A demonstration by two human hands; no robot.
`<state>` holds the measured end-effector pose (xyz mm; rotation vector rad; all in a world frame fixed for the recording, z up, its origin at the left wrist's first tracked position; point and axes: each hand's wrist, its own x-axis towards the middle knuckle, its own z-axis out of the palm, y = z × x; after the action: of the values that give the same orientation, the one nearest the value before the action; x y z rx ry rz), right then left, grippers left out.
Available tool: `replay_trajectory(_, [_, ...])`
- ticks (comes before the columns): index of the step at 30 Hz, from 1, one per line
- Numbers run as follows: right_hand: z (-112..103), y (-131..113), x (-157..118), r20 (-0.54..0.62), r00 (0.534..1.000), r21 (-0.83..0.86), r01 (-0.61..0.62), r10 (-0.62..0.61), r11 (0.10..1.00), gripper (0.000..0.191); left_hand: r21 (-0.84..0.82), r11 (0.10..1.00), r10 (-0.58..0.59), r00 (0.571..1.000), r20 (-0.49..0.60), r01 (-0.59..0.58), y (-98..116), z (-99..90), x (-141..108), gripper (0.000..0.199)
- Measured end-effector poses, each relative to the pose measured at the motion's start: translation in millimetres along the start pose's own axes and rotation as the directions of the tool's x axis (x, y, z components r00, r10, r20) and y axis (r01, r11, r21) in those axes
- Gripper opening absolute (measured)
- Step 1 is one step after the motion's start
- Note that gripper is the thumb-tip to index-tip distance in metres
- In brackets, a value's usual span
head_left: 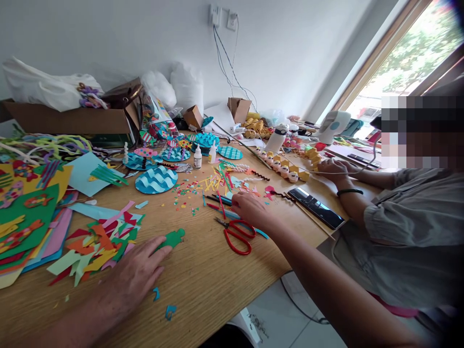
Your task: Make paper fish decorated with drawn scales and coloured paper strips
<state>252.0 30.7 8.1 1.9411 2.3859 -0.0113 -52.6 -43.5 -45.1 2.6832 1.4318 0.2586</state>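
My left hand (139, 265) rests low on the table, its fingertips closed on a green paper cutout (176, 238) with a bumpy outline. Farther off, my right hand (249, 208) is lowered over a loose group of pens and pencils. Its fingers curl downward, and what is beneath them is mostly hidden. A red pencil (213, 208) lies just left of that hand. Red-handled scissors (239, 236) lie on the table between my hands, nearer the right one. Small blue paper scraps (170, 312) lie below my left hand.
Coloured paper scraps (103, 244) and stacked card sheets (54, 237) are at left. Blue wavy discs (156, 180), glue bottles (197, 158) and tiny clippings lie beyond. A phone (316, 207) and wooden stick (315, 220) lie right, near another person's hands (333, 171).
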Motion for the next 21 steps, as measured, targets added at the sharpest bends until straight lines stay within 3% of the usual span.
replay_trajectory(5, [2.8, -8.9, -2.5, 0.083, 0.996, 0.008, 0.045, -0.046, 0.999, 0.030, 0.023, 1.000, 0.003, 1.000, 0.026, -0.003, -1.7, -8.5, -3.9, 0.038])
replay_trajectory(10, [3.1, -11.0, -2.4, 0.059, 0.998, -0.022, 0.021, -0.019, 1.000, 0.032, 0.020, 1.000, -0.008, 0.999, 0.038, 0.007, -8.6, -8.4, -12.5, 0.038])
replay_trajectory(15, [-15.0, -13.3, -23.8, 0.011, 0.999, 0.009, -0.034, 0.034, 0.999, 0.025, 0.102, 0.994, 0.054, 0.997, -0.052, -0.048, -12.1, 1.0, -19.7, 0.037])
replay_trajectory(19, [-26.5, -16.0, -52.0, -0.121, 0.992, 0.264, 0.016, 0.017, 0.964, 0.013, 0.156, 0.982, 0.122, 0.989, -0.079, -0.109, -8.8, 6.9, -21.2, 0.037])
replay_trajectory(21, [-27.8, -18.8, -63.7, -0.263, 0.965, 0.482, 0.112, 0.022, 0.869, 0.011, 0.172, 0.977, 0.144, 0.984, -0.101, -0.126, -6.8, 8.1, -21.1, 0.036])
